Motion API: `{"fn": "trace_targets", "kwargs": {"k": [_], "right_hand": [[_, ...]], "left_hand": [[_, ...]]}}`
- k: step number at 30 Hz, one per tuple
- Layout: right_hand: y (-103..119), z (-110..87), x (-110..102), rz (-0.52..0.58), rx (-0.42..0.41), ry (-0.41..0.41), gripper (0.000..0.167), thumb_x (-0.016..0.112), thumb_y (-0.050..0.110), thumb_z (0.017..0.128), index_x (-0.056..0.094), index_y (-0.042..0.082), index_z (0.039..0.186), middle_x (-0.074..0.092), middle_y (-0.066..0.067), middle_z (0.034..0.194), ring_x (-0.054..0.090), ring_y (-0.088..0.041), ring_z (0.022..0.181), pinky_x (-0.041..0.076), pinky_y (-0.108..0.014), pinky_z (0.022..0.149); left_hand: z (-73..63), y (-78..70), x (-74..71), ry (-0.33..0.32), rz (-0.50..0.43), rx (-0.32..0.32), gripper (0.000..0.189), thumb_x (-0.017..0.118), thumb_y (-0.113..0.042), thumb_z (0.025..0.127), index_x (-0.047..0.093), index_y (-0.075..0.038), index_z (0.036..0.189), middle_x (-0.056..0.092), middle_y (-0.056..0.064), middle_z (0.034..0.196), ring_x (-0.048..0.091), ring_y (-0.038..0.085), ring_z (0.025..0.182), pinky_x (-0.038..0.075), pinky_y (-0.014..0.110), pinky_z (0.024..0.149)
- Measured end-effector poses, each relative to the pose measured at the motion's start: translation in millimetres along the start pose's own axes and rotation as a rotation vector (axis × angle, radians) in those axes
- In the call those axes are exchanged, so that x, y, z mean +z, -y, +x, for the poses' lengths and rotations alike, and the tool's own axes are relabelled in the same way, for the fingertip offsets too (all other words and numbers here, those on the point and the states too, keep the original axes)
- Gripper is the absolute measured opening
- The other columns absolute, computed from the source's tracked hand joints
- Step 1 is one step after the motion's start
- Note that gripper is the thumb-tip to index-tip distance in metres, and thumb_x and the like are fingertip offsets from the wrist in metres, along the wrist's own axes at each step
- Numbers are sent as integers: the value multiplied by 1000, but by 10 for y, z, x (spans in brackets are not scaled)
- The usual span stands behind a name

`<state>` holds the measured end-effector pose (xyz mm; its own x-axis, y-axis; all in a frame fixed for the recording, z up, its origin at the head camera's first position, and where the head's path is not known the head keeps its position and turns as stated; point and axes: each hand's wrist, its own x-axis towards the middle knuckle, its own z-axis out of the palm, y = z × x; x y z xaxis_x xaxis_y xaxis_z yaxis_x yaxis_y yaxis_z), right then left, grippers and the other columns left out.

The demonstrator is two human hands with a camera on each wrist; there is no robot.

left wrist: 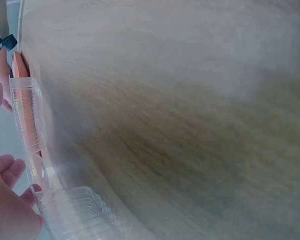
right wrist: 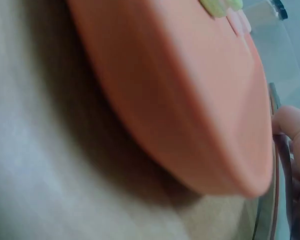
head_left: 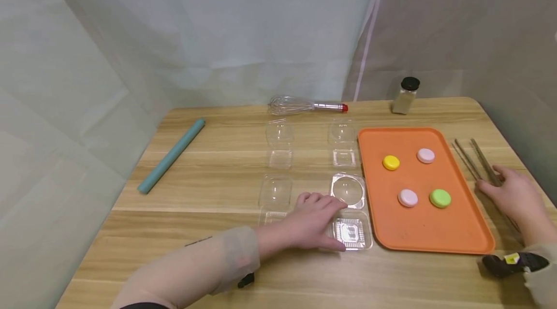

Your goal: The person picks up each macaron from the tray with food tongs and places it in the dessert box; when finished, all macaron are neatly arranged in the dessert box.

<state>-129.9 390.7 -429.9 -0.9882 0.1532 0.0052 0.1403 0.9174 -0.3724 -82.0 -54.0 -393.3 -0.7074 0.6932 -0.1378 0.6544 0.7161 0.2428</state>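
Note:
My left hand (head_left: 314, 224) reaches over the front-right clear plastic container (head_left: 349, 232), thumb and fingers spread at its left side. That container lies unfolded, its domed lid (head_left: 348, 190) behind its base. At the table's right side my right hand (head_left: 513, 195) holds metal tongs (head_left: 483, 159), thumb and fingers on either side of them; the tongs' arms point away. Between the hands, an orange tray (head_left: 428, 234) carries a yellow macaron (head_left: 391, 162), a green macaron (head_left: 440, 198) and two pale pink macarons, one toward the back (head_left: 425, 155) and one nearer (head_left: 407, 198).
Other unfolded clear containers lie behind and left of my left hand, such as the back-left one (head_left: 280, 158). A whisk (head_left: 304, 105) and a black-capped jar (head_left: 406, 96) stand along the back edge. A teal rod (head_left: 171, 156) lies at left.

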Motion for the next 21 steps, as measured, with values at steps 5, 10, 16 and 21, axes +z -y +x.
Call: {"fn": "trace_targets", "kwargs": {"k": [5, 10, 16, 21], "right_hand": [[52, -25, -38, -9, -9, -33, 68, 58, 24, 84, 33, -23, 127, 44, -47, 107, 46, -57, 93, 38, -62, 79], [88, -45, -81, 5, -34, -74, 63, 58, 19, 82, 37, -20, 127, 47, -43, 103, 44, -55, 93, 36, -63, 78], [122, -66, -143, 16, -47, -66, 59, 56, 19, 84, 39, -14, 130, 42, -41, 109, 38, -53, 100, 32, -63, 81], [184, -84, -194, 12, -70, -57, 57, 57, 22, 83, 43, -12, 127, 41, -40, 113, 39, -52, 100, 32, -63, 79]], "left_hand": [[-11, -20, 3, 8, 11, 15, 89, 62, -70, 71, 36, -23, 142, 41, -6, 141, 39, 18, 121, 26, 45, 101], [-7, -23, 33, -1, 33, 27, 83, 63, -67, 73, 39, -24, 140, 43, -8, 138, 40, 17, 118, 26, 44, 100], [-5, -20, 35, -2, 33, 28, 82, 64, -66, 73, 41, -26, 140, 44, -10, 136, 39, 16, 118, 26, 44, 100], [-4, -13, 39, -1, 36, 32, 82, 64, -67, 72, 41, -26, 140, 44, -10, 136, 39, 15, 117, 26, 44, 100]]}}
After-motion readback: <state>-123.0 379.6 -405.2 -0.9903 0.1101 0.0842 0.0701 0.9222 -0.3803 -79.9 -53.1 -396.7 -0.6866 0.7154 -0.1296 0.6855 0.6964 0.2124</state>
